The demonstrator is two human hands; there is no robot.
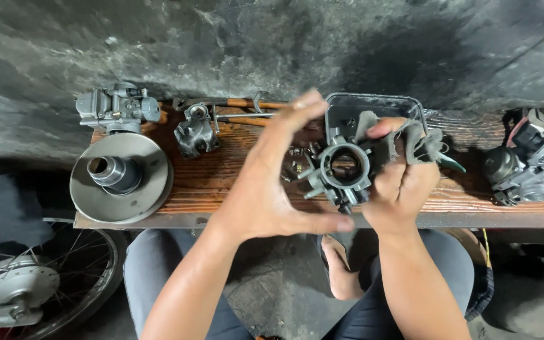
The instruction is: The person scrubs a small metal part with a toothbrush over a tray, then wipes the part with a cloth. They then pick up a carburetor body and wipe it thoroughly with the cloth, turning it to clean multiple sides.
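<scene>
Counting from my head view: one carburetor body (342,169) in hand, one complete carburetor (116,108) at the far left edge of the wooden surface (221,182), one smaller grey casting (194,130) just right of that, one round pulley disc (121,177) with a raised hub at the left end, one dark metal tray (373,104) behind the hands, one engine part cluster (532,165) at the right end. Two long rod-like tools (247,110) lie along the far edge, one with a wooden handle. A few small brass bits (294,165) sit on the surface near my left fingers; too small to count for sure. One spoked wheel (29,283) on the floor, lower left.

My right hand (401,182) is closed around the carburetor body together with a grey rag (420,141), fingers curled over the top, round bore facing up at me, held above the surface's near edge, in front of the tray.

My left hand (269,189) is spread wide, holding nothing, thumb stretched out below the body, index finger pointing up and away, palm toward the part. I cannot tell whether the thumb touches it. Both forearms come up from my knees.
</scene>
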